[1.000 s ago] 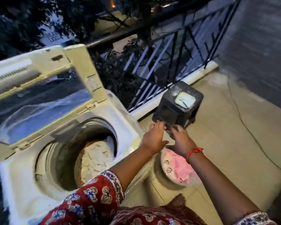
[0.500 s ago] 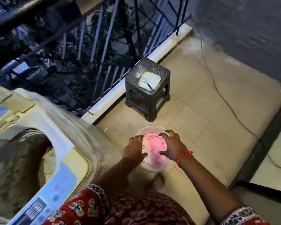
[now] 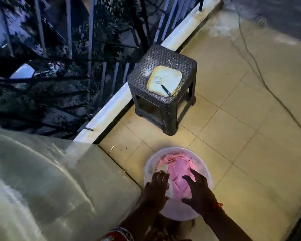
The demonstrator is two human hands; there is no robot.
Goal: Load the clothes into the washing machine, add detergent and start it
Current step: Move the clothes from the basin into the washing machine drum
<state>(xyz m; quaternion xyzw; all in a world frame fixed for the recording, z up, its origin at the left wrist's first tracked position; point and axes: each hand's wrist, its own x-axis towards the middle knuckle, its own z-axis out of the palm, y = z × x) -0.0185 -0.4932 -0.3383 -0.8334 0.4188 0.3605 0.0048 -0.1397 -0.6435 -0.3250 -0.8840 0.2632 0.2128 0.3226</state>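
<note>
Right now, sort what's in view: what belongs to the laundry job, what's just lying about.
For the job:
pink cloth
white basin holding it
left hand and right hand over the cloth
covered washing machine

Just lying about:
dark stool
tray with utensil on it

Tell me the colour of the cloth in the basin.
Pink cloth, lying in the pale basin; the head view shows it best.
</note>
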